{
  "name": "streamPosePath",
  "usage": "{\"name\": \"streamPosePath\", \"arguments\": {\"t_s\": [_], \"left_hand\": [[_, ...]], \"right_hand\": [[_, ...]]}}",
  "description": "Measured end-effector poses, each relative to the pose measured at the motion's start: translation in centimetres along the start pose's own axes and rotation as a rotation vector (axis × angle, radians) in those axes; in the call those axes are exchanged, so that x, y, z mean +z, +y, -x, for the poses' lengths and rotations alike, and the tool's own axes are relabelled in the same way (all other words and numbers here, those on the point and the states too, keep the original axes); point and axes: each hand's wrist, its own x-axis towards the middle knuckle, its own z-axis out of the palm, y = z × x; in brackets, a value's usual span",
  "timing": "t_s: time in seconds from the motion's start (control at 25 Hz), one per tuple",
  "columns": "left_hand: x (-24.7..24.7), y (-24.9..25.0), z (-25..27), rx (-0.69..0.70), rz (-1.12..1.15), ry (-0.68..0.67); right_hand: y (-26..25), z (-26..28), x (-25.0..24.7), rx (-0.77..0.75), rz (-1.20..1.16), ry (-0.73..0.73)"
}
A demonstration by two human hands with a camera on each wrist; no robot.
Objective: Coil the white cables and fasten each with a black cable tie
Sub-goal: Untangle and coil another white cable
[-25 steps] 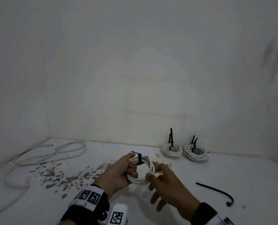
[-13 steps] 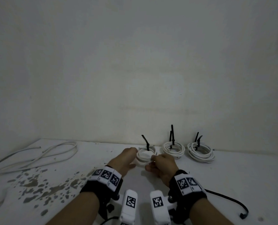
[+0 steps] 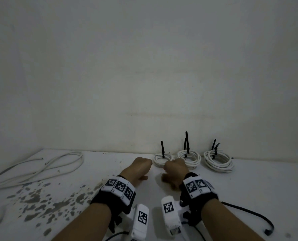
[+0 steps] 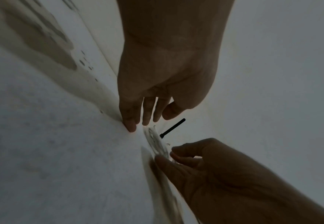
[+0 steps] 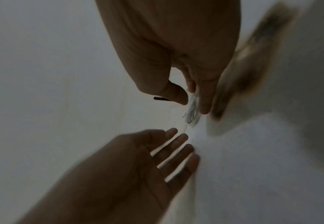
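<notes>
- Three tied coils sit at the desk's back edge; the newest coil is being set down.
- Right hand pinches it; left hand lies slack, fingers straight.
- Next, probably: loose cable, spare tie.

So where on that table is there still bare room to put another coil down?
Bare table lies right of the right hand, between the rightmost coil and the loose black tie. The back wall line is crowded with three coils; the left holds uncoiled cable and stains.
</notes>
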Motion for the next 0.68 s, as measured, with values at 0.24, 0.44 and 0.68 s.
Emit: {"name": "streamPosePath", "arguments": {"t_s": [0.24,0.44,0.68], "left_hand": [[-4.9,-0.4,3.2,0.041,-0.285,0.044],[-14.7,-3.4,8.7,0.09,-0.549,0.146],[-29.7,-9.9,16.2,-0.141,-0.692,0.331]], "right_hand": [[-2.6,6.1,2.0,-0.126,0.435,-0.203],[-5.6,12.8,8.4,-0.38,0.733,-0.355],[-7.0,18.7,22.1,-0.636,1.083,-0.646]]}}
